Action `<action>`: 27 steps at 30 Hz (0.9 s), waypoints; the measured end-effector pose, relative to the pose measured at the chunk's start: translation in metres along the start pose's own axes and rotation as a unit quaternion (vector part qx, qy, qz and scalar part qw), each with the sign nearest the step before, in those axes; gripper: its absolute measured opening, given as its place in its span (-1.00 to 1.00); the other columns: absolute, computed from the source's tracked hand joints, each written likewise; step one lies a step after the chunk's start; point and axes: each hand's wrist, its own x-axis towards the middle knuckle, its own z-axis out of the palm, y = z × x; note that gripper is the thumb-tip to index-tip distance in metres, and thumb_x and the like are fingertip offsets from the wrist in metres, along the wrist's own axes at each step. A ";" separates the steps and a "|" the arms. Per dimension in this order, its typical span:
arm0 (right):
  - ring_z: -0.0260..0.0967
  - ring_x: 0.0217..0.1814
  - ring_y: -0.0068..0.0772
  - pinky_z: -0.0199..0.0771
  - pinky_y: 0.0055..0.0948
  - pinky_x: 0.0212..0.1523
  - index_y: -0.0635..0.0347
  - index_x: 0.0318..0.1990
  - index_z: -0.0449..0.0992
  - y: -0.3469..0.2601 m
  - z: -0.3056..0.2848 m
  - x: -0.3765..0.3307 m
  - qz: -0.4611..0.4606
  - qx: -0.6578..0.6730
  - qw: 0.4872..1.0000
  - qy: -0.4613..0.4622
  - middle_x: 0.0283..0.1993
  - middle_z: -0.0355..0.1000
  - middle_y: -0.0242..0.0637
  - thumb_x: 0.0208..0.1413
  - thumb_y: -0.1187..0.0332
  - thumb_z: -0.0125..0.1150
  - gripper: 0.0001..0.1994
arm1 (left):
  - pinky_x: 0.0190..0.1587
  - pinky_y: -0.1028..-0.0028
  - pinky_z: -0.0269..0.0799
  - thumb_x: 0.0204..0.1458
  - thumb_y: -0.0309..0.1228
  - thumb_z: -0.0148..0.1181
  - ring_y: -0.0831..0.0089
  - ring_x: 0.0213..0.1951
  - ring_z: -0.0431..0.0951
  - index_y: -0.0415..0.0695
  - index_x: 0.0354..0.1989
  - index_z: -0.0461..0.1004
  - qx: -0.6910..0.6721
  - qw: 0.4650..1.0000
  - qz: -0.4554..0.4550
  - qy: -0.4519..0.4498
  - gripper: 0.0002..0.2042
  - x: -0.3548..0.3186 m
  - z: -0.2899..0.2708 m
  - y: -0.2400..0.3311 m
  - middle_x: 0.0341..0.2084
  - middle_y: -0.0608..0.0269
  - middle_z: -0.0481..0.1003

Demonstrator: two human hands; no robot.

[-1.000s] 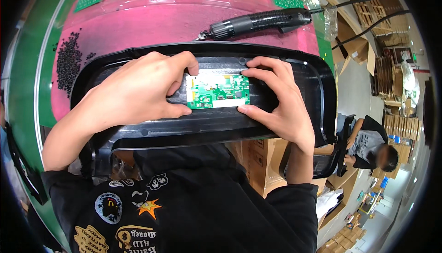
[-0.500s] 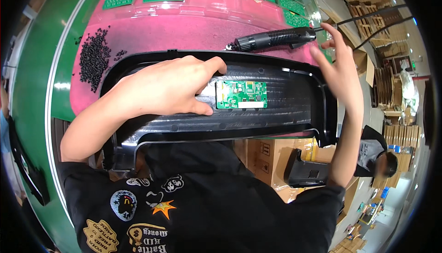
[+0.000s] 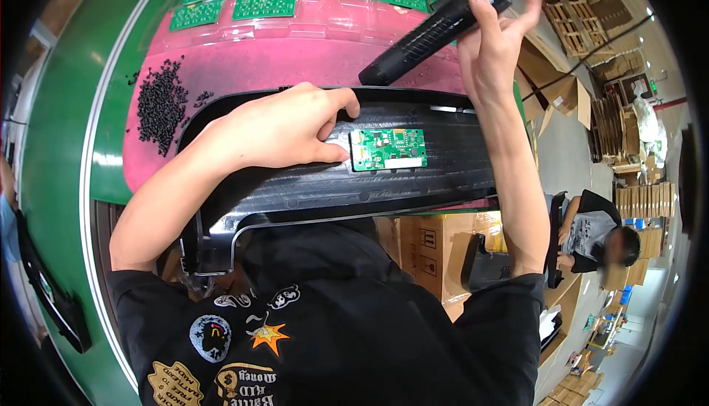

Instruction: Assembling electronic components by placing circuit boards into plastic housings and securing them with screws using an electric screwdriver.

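Observation:
A black plastic housing (image 3: 317, 193), shaped like a shallow tray, lies in front of me with its inside facing up. Inside it, near the middle, is a small green circuit board (image 3: 389, 149) with a white strip along its lower edge. My left hand (image 3: 295, 127) reaches over the housing, thumb and forefinger apart just left of the board, holding nothing I can see. Up at the right, my right hand (image 3: 493, 33) grips a black electric screwdriver (image 3: 428, 36) near its cable end. The screwdriver is tilted, its front end pointing down-left over the housing's far edge.
A pile of small black screws (image 3: 160, 107) sits on the pink mat (image 3: 244, 59) at the left. Clear trays with several green boards (image 3: 264, 5) stand at the back. Cardboard boxes (image 3: 443, 258) are at the lower right, where another person (image 3: 594, 232) is farther off.
My right hand has closed on the screwdriver and lifted it off the mat, tilting it. The left hand stays beside the board. The view has shifted slightly.

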 end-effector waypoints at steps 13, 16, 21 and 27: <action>0.20 -0.53 -0.52 0.36 -0.31 -0.26 0.18 -0.24 0.38 0.018 -0.064 0.040 0.109 0.144 0.966 -0.184 -0.57 0.21 -0.47 0.15 -0.07 0.11 -0.56 | -0.45 0.40 0.36 -0.02 -0.37 0.30 0.42 -0.58 0.44 -0.26 -0.08 0.41 -0.005 1.000 0.017 0.000 -0.64 0.000 -0.003 0.007 -0.66 0.21 0.38; 0.11 -0.57 -0.61 0.24 -0.44 -0.33 0.18 -0.24 0.38 -0.017 -0.074 0.032 0.150 0.263 0.921 -0.245 -0.59 0.17 -0.53 0.12 -0.13 0.10 -0.53 | -0.44 0.48 0.37 -0.01 -0.43 0.29 0.52 -0.54 0.42 -0.26 -0.05 0.40 -0.048 0.996 0.054 0.051 -0.64 0.001 -0.002 0.009 -0.58 0.27 0.41; 0.12 -0.60 -0.70 0.14 -0.58 -0.36 0.14 -0.29 0.32 -0.043 -0.077 0.004 0.175 0.343 0.839 -0.384 -0.60 0.19 -0.57 0.07 0.05 0.24 -0.64 | -0.39 0.59 0.43 0.19 -0.31 0.14 0.59 -0.32 0.46 -0.32 0.09 0.34 -0.350 0.921 0.165 -0.031 -0.61 -0.005 0.010 0.019 -0.26 0.27 0.51; 0.26 -0.68 -0.71 0.23 -0.63 -0.51 0.06 -0.34 0.32 -0.054 -0.066 -0.020 0.159 0.324 0.825 -0.435 -0.65 0.32 -0.58 0.05 0.08 0.27 -0.69 | -0.34 0.56 0.41 0.31 -0.26 -0.07 0.61 -0.34 0.46 -0.26 -0.12 0.48 -0.368 0.891 0.167 -0.209 -0.70 -0.003 0.008 0.019 -0.32 0.30 0.53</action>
